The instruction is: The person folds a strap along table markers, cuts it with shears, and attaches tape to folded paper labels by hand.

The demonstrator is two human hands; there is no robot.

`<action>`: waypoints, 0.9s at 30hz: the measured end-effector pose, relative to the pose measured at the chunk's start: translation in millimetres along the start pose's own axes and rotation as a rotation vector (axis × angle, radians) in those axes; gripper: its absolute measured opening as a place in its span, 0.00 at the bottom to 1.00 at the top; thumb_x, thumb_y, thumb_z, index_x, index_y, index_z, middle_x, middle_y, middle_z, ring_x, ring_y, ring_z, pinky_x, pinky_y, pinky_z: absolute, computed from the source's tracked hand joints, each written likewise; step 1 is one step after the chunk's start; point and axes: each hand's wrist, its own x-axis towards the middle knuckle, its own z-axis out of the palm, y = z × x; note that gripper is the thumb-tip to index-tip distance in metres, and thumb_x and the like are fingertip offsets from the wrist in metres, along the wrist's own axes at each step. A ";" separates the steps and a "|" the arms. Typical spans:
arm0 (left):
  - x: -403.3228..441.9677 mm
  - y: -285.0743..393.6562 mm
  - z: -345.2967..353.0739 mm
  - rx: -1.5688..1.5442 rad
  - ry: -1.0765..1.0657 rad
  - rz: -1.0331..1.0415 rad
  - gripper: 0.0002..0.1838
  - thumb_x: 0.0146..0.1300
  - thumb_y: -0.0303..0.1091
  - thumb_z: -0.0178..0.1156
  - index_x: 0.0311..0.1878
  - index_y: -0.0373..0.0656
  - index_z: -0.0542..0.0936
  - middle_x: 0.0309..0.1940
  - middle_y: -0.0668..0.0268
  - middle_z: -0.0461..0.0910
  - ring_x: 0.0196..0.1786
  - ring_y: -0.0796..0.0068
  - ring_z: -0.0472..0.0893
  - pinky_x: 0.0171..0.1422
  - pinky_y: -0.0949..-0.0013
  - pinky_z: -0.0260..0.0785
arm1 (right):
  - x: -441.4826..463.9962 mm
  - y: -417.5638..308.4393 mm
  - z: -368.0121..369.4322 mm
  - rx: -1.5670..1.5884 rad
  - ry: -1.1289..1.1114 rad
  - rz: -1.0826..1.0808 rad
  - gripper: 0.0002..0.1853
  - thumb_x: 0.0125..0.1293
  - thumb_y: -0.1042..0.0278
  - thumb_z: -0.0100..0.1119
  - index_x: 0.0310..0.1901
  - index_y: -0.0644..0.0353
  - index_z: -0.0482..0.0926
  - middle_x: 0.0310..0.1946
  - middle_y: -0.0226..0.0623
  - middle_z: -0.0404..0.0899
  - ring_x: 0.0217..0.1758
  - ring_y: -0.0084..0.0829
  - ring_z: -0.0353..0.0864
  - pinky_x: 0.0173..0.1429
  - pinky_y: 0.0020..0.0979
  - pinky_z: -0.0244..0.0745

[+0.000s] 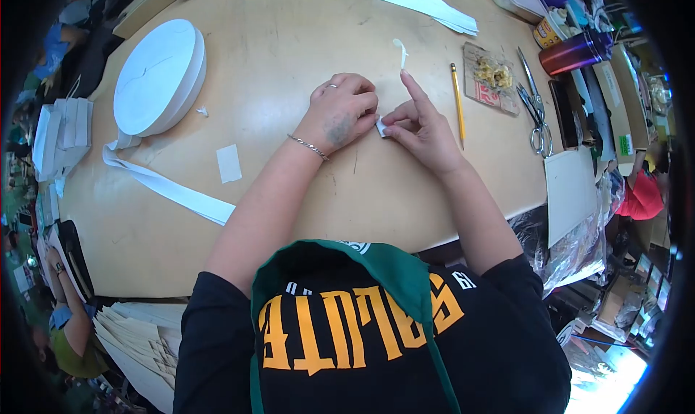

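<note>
My left hand (344, 108) rests on the table with its fingers curled, their tips at the left side of a small folded white piece (381, 127). From the other side, the thumb and bent fingers of my right hand (423, 130) pinch that same piece. My right index finger points away from me, and a thin pale curl of tape (401, 53) stands at its tip, seemingly stuck to it. Left of my forearm lies a white rectangular patch (229, 163). A large roll of white strip (156, 77) is at the far left, its loose end (174, 189) reaching under my left forearm.
A yellow pencil (457, 106), a small board with yellowish lumps (494, 77) and metal scissors (536, 110) lie to the right. White strips (427, 7) sit at the far edge. A purple-red bottle (575, 52) stands among clutter. Stacked white pieces (65, 139) are at left.
</note>
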 end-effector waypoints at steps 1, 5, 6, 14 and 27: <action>-0.3 0.2 -0.1 0.004 0.002 0.002 0.05 0.50 0.34 0.65 0.27 0.48 0.77 0.46 0.71 0.76 0.55 0.64 0.72 0.55 0.59 0.67 | 0.7 4.2 -0.1 -0.058 0.002 -0.055 0.44 0.53 0.79 0.65 0.70 0.50 0.54 0.32 0.34 0.80 0.45 0.30 0.78 0.48 0.33 0.77; -2.8 -3.0 2.3 -0.018 0.012 -0.011 0.06 0.50 0.35 0.66 0.30 0.48 0.79 0.48 0.70 0.75 0.56 0.64 0.72 0.56 0.60 0.66 | 1.2 11.3 -0.1 -0.256 0.040 -0.237 0.44 0.50 0.80 0.65 0.69 0.51 0.57 0.31 0.34 0.81 0.40 0.33 0.77 0.47 0.32 0.77; -5.0 -3.0 2.1 -0.020 0.023 -0.020 0.06 0.50 0.36 0.66 0.31 0.49 0.80 0.48 0.69 0.75 0.57 0.63 0.71 0.58 0.60 0.65 | 1.0 11.5 0.7 -0.296 0.053 -0.273 0.44 0.50 0.80 0.65 0.69 0.51 0.58 0.31 0.33 0.81 0.39 0.33 0.76 0.47 0.32 0.76; -35.8 32.1 2.6 0.071 0.006 -0.188 0.19 0.50 0.43 0.67 0.46 0.53 0.80 0.55 0.67 0.70 0.67 0.57 0.61 0.65 0.39 0.50 | -4.2 8.9 3.5 -0.180 0.088 -0.210 0.46 0.49 0.77 0.68 0.70 0.56 0.54 0.36 0.35 0.80 0.43 0.33 0.76 0.49 0.33 0.75; -36.1 38.0 -1.7 -0.262 0.099 -0.132 0.18 0.54 0.33 0.65 0.50 0.47 0.78 0.48 0.67 0.76 0.59 0.63 0.70 0.61 0.53 0.62 | -3.2 -4.7 1.4 0.338 0.078 0.107 0.48 0.56 0.82 0.62 0.72 0.52 0.43 0.33 0.36 0.77 0.35 0.22 0.79 0.42 0.23 0.76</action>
